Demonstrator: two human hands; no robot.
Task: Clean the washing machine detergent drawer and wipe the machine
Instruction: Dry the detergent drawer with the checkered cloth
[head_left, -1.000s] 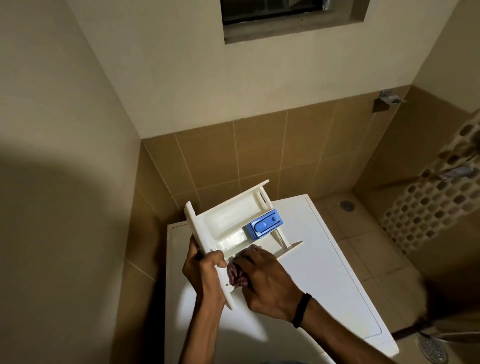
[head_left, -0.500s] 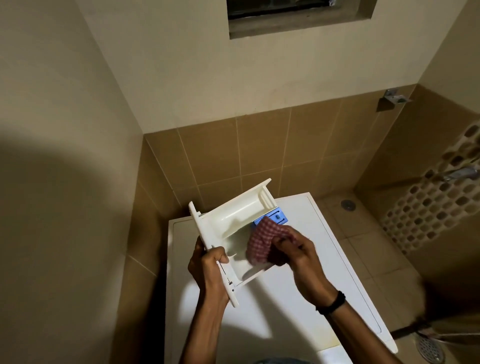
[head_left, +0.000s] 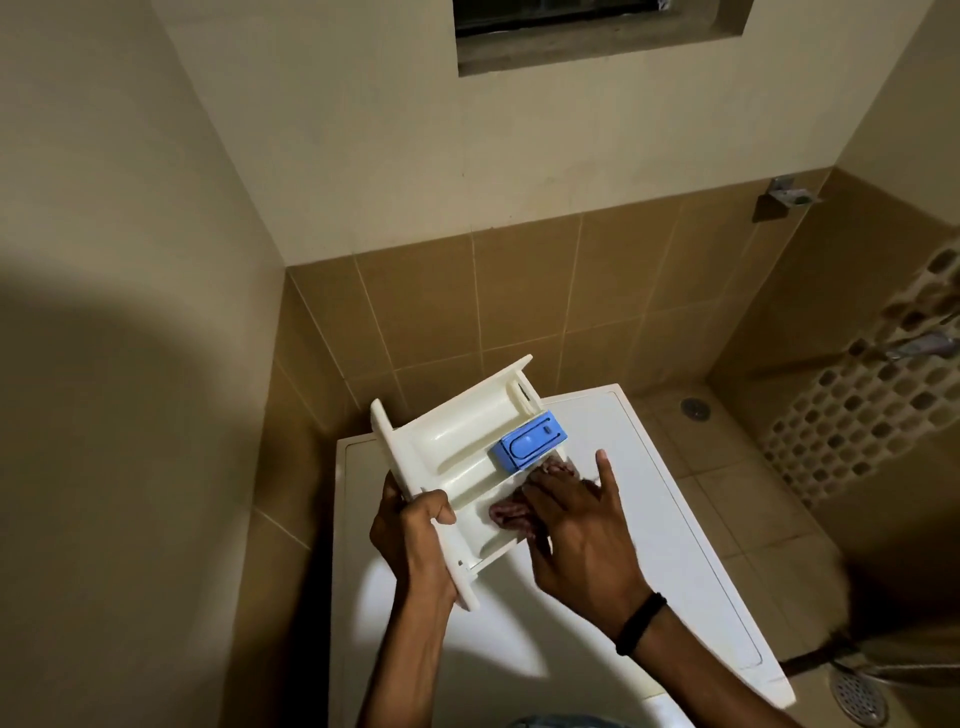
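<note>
Washing machine: white top only, front cut off at the bottom edge. Detergent drawer is out of the machine, held tilted above the lid's back-left corner. Left hand grips the drawer's front panel, thumb curled over the rim, fingers wrapped behind and mostly hidden. Right hand is back-up, fingers fairly straight and together, pressing a reddish cloth into the near compartment; one finger sticks out clear. Fingertips are buried in the cloth and blurred. Blue siphon cap sits just beyond the cloth. Black wristband on the right wrist.
</note>
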